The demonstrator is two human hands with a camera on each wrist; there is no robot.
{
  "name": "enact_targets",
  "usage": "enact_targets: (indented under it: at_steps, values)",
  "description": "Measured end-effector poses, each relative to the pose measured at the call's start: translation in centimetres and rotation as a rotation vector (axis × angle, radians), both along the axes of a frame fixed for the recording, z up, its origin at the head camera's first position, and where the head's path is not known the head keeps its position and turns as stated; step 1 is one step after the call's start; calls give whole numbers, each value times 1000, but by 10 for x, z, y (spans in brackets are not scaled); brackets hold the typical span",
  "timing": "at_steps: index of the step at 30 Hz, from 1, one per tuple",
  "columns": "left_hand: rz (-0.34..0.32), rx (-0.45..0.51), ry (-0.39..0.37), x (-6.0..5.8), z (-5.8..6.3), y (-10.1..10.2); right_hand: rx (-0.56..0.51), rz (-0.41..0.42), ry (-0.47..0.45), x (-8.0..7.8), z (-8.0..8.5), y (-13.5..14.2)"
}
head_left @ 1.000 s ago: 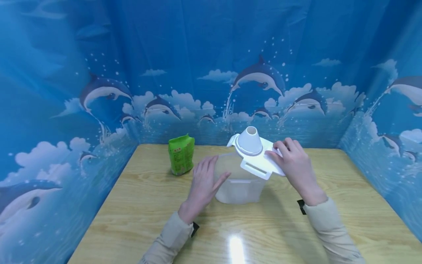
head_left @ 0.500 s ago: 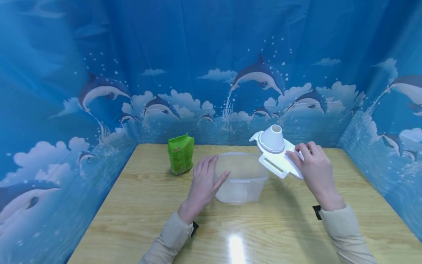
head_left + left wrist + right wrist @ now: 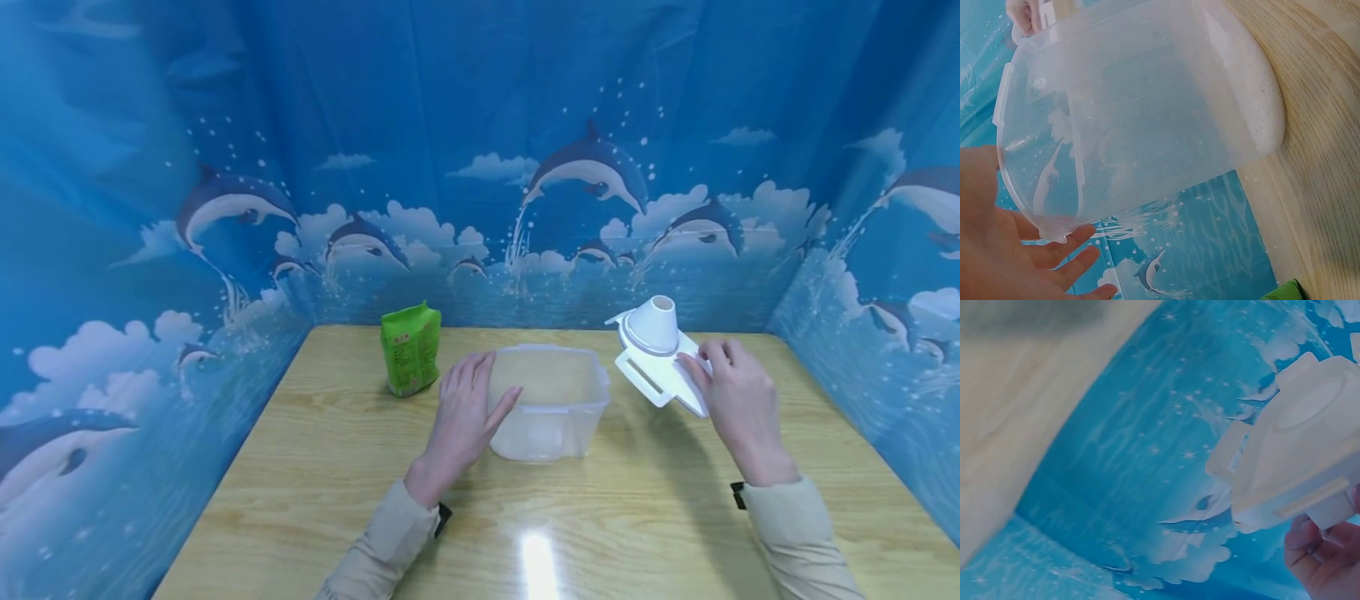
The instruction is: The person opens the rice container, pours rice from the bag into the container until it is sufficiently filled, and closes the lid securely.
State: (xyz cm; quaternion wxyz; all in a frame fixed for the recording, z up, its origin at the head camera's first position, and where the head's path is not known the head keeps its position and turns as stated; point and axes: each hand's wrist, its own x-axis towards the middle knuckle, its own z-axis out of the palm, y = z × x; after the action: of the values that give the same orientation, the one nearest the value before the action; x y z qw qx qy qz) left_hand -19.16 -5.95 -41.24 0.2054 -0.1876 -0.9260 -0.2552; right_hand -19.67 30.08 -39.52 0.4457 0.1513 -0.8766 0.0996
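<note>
A translucent plastic container [image 3: 547, 425] stands uncovered on the table, its rim facing up. My left hand [image 3: 465, 408] rests against its left side with fingers extended; in the left wrist view, the fingers of the left hand [image 3: 1029, 250] lie at the rim of the container [image 3: 1147, 112]. To the right, my right hand [image 3: 738, 404] pinches the edge of a white lid [image 3: 667, 367] with a cone-shaped spout on top, held in the air apart from the container. The lid's underside [image 3: 1304, 437] shows in the right wrist view.
A green bag [image 3: 411, 350] stands upright at the back left of the wooden table [image 3: 315, 483]. Behind and beside the table hangs a blue curtain [image 3: 465, 100] printed with dolphins.
My right hand has carried the lid off the container's top and away to the right, slightly down lately. The left hand and the container have stayed in place.
</note>
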Motion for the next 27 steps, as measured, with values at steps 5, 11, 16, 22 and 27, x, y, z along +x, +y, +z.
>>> enact_targets:
  at_steps: [5, 11, 16, 22, 27]
  values:
    - [-4, 0, 13, -1, -1, 0, 41, 16, 5, -5, -15, 6]
    - [-8, -5, 41, -2, -1, -1, 59, 16, -15, -11, -32, 8]
    - [-8, -6, 27, -1, 0, 0, 63, -11, -44, -15, -43, 7]
    - [-8, -6, 30, -1, 0, 1, 50, -42, -114, -17, -51, 4]
    - [-8, -9, 36, 0, 0, 0, 32, -57, -163, -18, -56, 4]
